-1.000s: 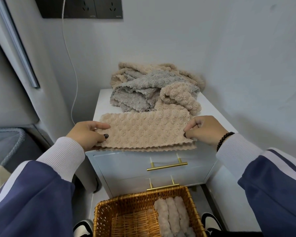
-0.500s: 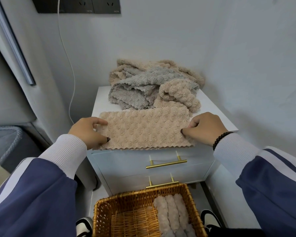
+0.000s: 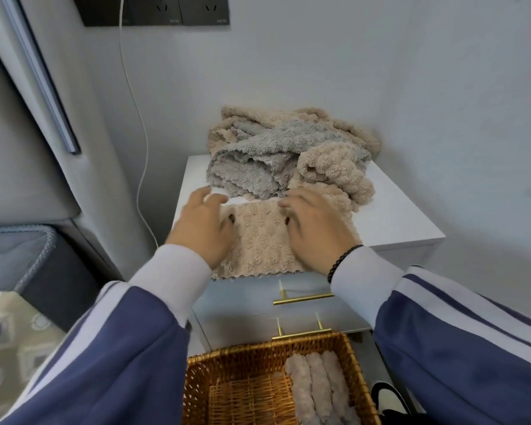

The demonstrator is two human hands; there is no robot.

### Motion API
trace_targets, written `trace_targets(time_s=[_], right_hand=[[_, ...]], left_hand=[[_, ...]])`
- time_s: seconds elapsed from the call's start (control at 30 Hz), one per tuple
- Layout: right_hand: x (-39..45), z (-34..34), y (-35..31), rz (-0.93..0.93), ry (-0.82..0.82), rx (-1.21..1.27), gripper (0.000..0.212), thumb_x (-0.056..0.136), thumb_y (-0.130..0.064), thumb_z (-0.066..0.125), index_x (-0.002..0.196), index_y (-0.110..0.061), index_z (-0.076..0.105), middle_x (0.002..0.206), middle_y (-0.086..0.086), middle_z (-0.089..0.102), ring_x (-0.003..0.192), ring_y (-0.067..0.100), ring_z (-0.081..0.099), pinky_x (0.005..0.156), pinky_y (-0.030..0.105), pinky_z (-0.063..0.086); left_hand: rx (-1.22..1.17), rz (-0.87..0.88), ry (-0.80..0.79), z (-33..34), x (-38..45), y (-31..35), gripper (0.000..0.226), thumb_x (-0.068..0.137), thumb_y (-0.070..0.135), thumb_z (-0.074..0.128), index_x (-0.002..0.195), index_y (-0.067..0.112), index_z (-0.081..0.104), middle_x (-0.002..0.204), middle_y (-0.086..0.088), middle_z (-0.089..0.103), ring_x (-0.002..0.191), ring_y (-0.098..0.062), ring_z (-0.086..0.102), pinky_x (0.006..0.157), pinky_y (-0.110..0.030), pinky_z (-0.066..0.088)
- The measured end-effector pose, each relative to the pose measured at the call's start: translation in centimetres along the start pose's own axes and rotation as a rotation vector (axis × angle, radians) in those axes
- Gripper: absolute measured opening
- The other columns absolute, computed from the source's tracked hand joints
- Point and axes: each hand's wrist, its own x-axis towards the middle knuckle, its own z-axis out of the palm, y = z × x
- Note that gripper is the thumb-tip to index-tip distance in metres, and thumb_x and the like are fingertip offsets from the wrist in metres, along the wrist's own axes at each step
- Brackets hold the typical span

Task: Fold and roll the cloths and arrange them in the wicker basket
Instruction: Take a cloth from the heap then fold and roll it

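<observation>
Two hands: both lie on one folded beige textured cloth [image 3: 259, 240] at the front edge of the white two-drawer cabinet [image 3: 396, 222].
Left hand [image 3: 201, 230]: spread over the cloth's left end, fingers loosely extended toward the back, thumb tip pressed into the fabric; it grips nothing.
Right hand [image 3: 314, 231]: flat over the cloth's right end, fingers relaxed, also gripping nothing (a black bead bracelet [image 3: 341, 262] sits at the wrist).
Loose pile: grey and beige fluffy cloths [image 3: 276, 157] heaped at the cabinet's back edge, just behind the folded one.
Basket: rectangular brown wicker basket [image 3: 227, 363] below the cabinet's front, holding three pale rolled cloths [image 3: 318, 388] side by side along its right half.
</observation>
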Motion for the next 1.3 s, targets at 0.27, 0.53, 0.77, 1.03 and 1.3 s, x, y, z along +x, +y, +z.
trace_targets(time_s=[0.27, 0.53, 0.77, 1.03, 1.3], right_hand=[[0.8, 3.2, -0.4, -0.057, -0.351, -0.207, 0.049, 0.102, -0.025, 0.025, 0.151, -0.015, 0.021, 0.159, 0.004, 0.019, 0.147, 0.019, 0.009, 0.12, 0.042, 0.008], [1.2, 1.5, 2.8, 0.123, -0.389, -0.229, 0.058, 0.101, -0.046, 0.022, 0.152, -0.018, 0.019, 0.16, 0.001, 0.013, 0.147, 0.016, 0.007, 0.12, 0.041, 0.003], [1.4, 1.7, 3.6, 0.167, -0.257, -0.217, 0.052, 0.099, -0.043, 0.031, 0.144, -0.017, 0.035, 0.151, 0.001, 0.034, 0.141, 0.018, 0.023, 0.117, 0.043, 0.011], [1.7, 1.1, 4.1, 0.414, -0.194, -0.255, 0.058, 0.09, -0.055, 0.042, 0.132, -0.017, 0.047, 0.141, 0.002, 0.045, 0.133, 0.023, 0.034, 0.109, 0.047, 0.025], [1.1, -2.3, 4.4, 0.675, -0.273, -0.178, 0.103, 0.062, -0.076, 0.065, 0.142, -0.02, 0.037, 0.149, 0.012, 0.029, 0.136, 0.035, 0.025, 0.106, 0.046, 0.03]], left_hand=[[0.269, 0.024, -0.255, 3.4, 0.5, -0.9, 0.061, 0.103, 0.04, 0.022, 0.154, 0.012, 0.006, 0.162, -0.007, 0.003, 0.149, -0.021, -0.002, 0.121, -0.035, 0.001], [0.21, -0.084, -0.242, 2.6, 1.0, -1.5, 0.057, 0.102, 0.047, 0.018, 0.154, 0.024, 0.016, 0.162, -0.005, 0.01, 0.149, -0.022, 0.003, 0.12, -0.039, 0.006], [0.28, -0.155, -0.308, 2.2, 1.4, -1.6, 0.054, 0.103, 0.042, 0.023, 0.154, 0.032, 0.01, 0.161, -0.011, 0.009, 0.148, -0.035, 0.005, 0.119, -0.042, 0.013], [0.17, -0.237, -0.206, 0.3, 1.2, -1.1, 0.075, 0.091, 0.044, 0.058, 0.152, 0.032, 0.019, 0.147, -0.015, 0.034, 0.132, -0.037, 0.036, 0.104, -0.045, 0.037], [-0.073, -0.433, -0.205, -1.8, 0.2, -0.9, 0.053, 0.074, 0.039, 0.08, 0.11, 0.007, 0.057, 0.106, -0.006, 0.059, 0.099, -0.026, 0.056, 0.08, -0.032, 0.044]])
